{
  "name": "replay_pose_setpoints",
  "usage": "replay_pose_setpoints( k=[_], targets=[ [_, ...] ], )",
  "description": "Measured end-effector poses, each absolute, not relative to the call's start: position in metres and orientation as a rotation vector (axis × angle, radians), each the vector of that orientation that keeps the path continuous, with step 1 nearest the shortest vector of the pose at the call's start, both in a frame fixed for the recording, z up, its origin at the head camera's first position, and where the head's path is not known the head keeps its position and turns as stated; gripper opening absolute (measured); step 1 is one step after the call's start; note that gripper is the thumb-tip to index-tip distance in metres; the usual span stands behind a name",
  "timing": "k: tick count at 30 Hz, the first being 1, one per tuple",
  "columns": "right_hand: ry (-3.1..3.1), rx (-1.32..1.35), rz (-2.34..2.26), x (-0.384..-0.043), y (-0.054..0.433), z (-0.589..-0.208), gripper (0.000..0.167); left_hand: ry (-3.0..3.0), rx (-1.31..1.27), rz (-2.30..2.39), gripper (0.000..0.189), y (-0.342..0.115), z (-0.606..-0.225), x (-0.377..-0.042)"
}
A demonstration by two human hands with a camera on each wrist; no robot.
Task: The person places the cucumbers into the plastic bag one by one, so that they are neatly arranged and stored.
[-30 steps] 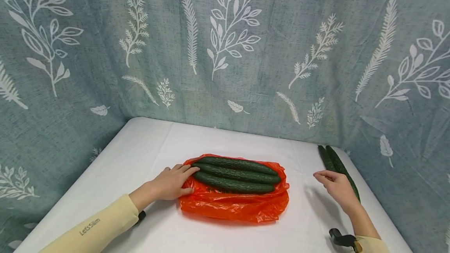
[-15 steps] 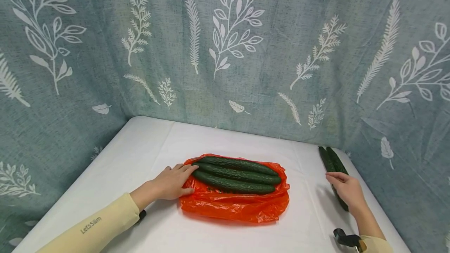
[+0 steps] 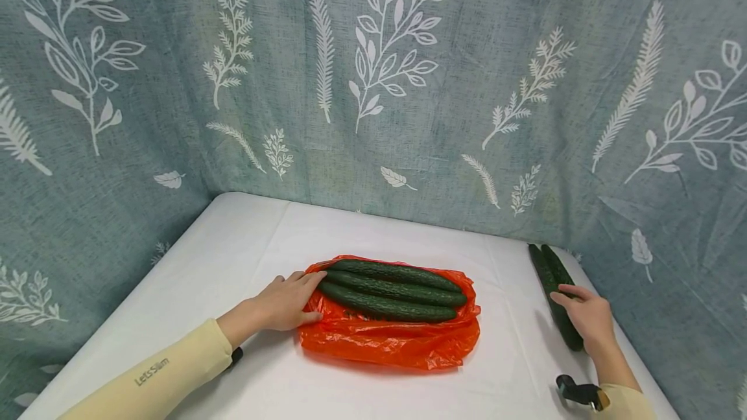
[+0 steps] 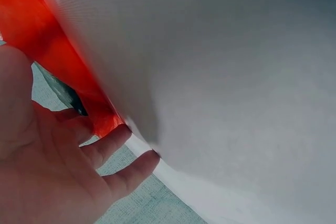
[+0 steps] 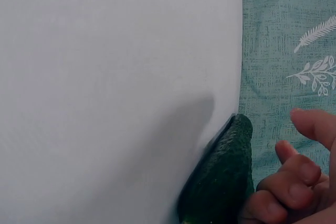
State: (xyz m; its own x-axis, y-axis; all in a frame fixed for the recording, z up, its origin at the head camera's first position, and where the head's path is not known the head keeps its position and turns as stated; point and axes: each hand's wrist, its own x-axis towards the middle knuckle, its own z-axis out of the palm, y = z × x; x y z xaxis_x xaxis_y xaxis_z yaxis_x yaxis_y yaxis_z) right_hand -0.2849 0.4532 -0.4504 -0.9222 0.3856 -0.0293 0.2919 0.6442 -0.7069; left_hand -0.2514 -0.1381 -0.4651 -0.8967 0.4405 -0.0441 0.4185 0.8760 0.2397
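Note:
Several dark green cucumbers (image 3: 391, 288) lie side by side in an orange-red plastic bag (image 3: 403, 345) on the white-covered table. My left hand (image 3: 286, 303) rests at the bag's left end, fingertips over the cucumbers' tips and thumb on the near side. In the left wrist view its fingers are spread along the bag (image 4: 58, 40). Two more cucumbers (image 3: 547, 277) lie at the table's right side. My right hand (image 3: 588, 319) is over them, thumb and index finger apart. In the right wrist view its other fingers bend loosely right beside a cucumber (image 5: 218, 177).
A white cloth (image 3: 257, 381) covers the table. Blue-green curtains (image 3: 327, 167) with white leaf prints enclose the back and both sides. A black wrist camera mount (image 3: 574, 391) sits on my right wrist.
My right hand has moved to the right, over the two cucumbers, and its thumb and index finger have parted. The left hand stays on the bag.

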Motion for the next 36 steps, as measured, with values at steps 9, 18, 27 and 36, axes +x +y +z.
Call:
replay_pose_setpoints(
  k=[9, 18, 27, 36],
  targets=[
    [-2.79, -0.686, 1.126, -0.29, 0.455, -0.453, 0.07, 2.943, 0.672, 0.321, 0.089, -0.139, -0.467, -0.253],
    [-2.798, -0.727, 1.091, -0.293, 0.455, -0.453, 0.072, 2.945, 0.69, 0.308, 0.088, -0.139, -0.466, -0.254],
    [-2.854, -0.748, 1.076, -0.294, 0.458, -0.454, 0.08, 2.926, 0.75, 0.331, 0.076, -0.142, -0.465, -0.252],
    [-2.888, -0.761, 1.079, -0.296, 0.459, -0.451, 0.078, 2.915, 0.759, 0.315, 0.078, -0.143, -0.464, -0.253]
  ],
)
